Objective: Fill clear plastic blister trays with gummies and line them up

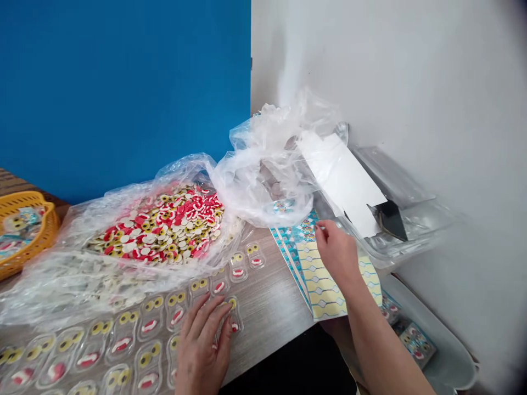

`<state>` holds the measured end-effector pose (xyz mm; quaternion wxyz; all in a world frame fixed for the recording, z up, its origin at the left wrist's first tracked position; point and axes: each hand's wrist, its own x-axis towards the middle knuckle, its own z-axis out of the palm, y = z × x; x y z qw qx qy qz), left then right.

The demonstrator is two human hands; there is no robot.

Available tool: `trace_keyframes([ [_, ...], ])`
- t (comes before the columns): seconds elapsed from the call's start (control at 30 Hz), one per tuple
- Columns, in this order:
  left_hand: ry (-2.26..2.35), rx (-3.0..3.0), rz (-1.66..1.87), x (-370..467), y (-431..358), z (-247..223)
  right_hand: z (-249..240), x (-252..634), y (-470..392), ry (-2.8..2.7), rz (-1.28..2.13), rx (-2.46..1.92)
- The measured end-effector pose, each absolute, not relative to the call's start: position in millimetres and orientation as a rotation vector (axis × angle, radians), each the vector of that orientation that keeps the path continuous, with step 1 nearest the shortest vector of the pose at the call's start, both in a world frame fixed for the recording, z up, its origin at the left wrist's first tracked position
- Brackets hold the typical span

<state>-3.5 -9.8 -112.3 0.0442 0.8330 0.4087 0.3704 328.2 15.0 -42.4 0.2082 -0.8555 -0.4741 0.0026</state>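
Note:
My left hand (205, 343) lies with its fingers stretched out over small clear plastic blister packs (150, 323). Each visible pack holds a pair of yellow-and-black eye pieces and a red-and-white mouth piece. At the right, my right hand (340, 252) is closed, thumb and forefinger together, above a yellow backing sheet (327, 291) that still carries blue printed stickers at its far end. What the fingertips hold, if anything, is too small or hidden to make out. Under the yellow sheet lies a blue printed sheet (288, 253).
A large clear bag (78, 280) spills loose red, white and yellow pieces (173, 225). An orange basket (51, 225) stands at left. Crumpled plastic (263, 181) and a white card box (341, 170) sit at back right. A grey bin (447, 340) with packs is below the table's right edge.

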Motion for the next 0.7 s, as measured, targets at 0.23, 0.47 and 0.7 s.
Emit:
trace_keyframes([
  [0.23,1.163,2.468,1.121,13.0,-4.6,-113.6,-97.4,336.2,0.6,-1.616,0.082,-2.388],
  [0.47,1.237,2.037,1.038,22.1,-7.3,-111.8,-113.7,313.5,19.7,-1.83,-0.073,-2.227],
  [0.7,0.97,0.612,0.99,55.9,8.8,-81.5,-79.7,213.6,-4.5,-2.0,0.248,-1.487],
])
